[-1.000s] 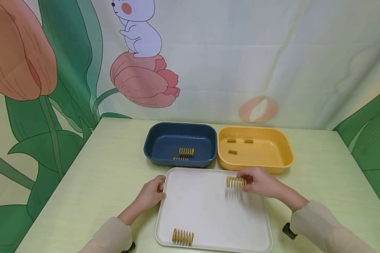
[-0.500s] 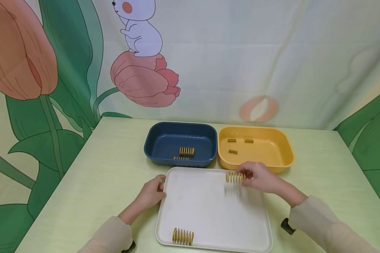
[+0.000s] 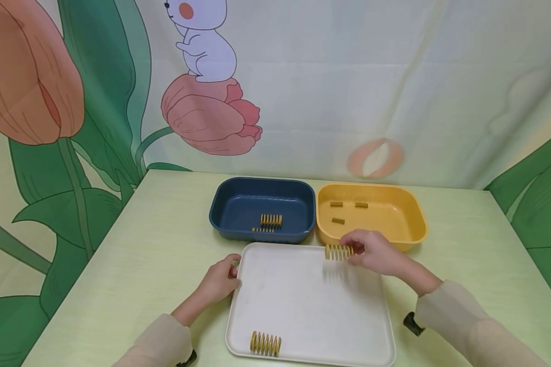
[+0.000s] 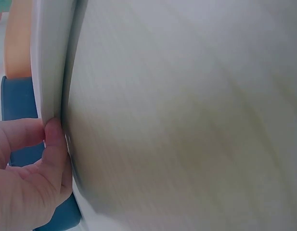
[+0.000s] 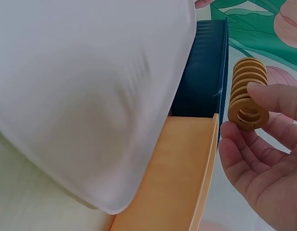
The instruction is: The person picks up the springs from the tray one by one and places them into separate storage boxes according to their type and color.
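A yellow coil spring (image 3: pixel 339 252) is pinched at its right end by my right hand (image 3: pixel 375 253), above the far edge of the white tray (image 3: pixel 312 306). In the right wrist view the thumb and fingers grip the spring (image 5: pixel 248 91) near one end. My left hand (image 3: pixel 220 279) holds the tray's left rim; the left wrist view has thumb and finger (image 4: pixel 53 139) pinching that rim. A second large spring (image 3: pixel 265 344) lies on the tray near its front left corner. Behind the tray, a blue bin (image 3: pixel 229 232) has large springs (image 3: pixel 271 220) in it.
To the right of the blue bin stands a yellow bin (image 3: pixel 385 224) with several small thin springs (image 3: pixel 361 205) in it. Both bins are just behind the tray on the pale green table (image 3: pixel 156 244). A printed curtain (image 3: pixel 312 102) hangs at the back.
My right hand has lifted the spring farther from me, from over the tray toward its far edge and slightly left. The left hand and the tray have stayed put.
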Demonstrator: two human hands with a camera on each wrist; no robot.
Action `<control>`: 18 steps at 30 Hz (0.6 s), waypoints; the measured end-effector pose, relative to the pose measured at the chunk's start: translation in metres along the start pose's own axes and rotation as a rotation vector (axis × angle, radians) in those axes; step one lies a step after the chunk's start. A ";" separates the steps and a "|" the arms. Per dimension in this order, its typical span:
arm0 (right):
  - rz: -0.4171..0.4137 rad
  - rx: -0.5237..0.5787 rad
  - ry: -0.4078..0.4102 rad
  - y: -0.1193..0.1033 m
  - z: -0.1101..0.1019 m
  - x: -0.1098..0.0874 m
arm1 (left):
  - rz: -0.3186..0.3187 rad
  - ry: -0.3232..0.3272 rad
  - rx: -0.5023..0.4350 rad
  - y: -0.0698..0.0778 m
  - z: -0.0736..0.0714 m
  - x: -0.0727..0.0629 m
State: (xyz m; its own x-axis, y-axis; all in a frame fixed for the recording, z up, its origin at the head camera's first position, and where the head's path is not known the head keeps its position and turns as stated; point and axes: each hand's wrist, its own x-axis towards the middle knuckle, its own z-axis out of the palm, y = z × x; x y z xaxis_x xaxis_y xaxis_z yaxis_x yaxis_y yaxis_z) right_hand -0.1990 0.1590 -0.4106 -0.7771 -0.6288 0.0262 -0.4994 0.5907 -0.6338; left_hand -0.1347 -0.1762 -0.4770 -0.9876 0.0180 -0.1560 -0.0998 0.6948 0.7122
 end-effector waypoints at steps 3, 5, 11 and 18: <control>0.003 0.002 0.004 -0.001 0.000 0.002 | -0.004 -0.001 0.000 -0.001 0.000 0.000; 0.006 0.003 0.006 -0.001 -0.001 0.004 | -0.003 0.000 0.002 -0.001 0.000 0.000; 0.008 0.017 0.022 -0.002 -0.002 0.009 | -0.004 0.001 -0.009 0.000 0.000 0.000; -0.011 0.020 0.048 -0.003 -0.004 0.014 | -0.001 0.002 -0.014 0.001 0.000 -0.001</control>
State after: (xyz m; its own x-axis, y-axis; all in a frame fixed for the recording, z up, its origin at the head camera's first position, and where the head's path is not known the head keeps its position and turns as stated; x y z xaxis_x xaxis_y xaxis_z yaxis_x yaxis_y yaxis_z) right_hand -0.2099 0.1505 -0.4057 -0.7892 -0.6101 0.0696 -0.5004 0.5733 -0.6488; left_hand -0.1340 -0.1751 -0.4762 -0.9877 0.0160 -0.1556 -0.1026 0.6847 0.7216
